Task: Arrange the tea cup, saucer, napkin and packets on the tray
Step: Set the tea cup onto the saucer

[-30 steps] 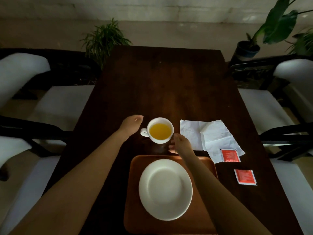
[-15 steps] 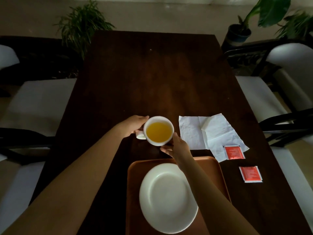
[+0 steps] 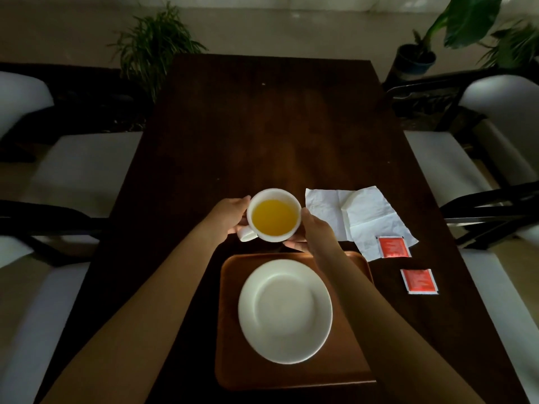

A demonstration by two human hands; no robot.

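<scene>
A white tea cup (image 3: 274, 215) full of yellow liquid is held just beyond the far edge of the brown tray (image 3: 233, 360). My left hand (image 3: 229, 215) grips its left side by the handle. My right hand (image 3: 313, 233) cups its right side and underside. A white saucer (image 3: 284, 312) lies in the middle of the tray. To the right, an unfolded white napkin (image 3: 355, 217) lies on the dark table. One red packet (image 3: 393, 246) rests on the napkin's near corner, and a second red packet (image 3: 419, 281) lies on the table closer to me.
The dark wooden table (image 3: 271, 126) stretches away from me. White-cushioned chairs (image 3: 73, 167) with black frames flank both sides. Potted plants (image 3: 151, 51) stand on the floor beyond the table's far corners.
Both hands have closed around the cup. The cup has lifted slightly and turned so its handle points toward me on the left. The camera view shifted a little.
</scene>
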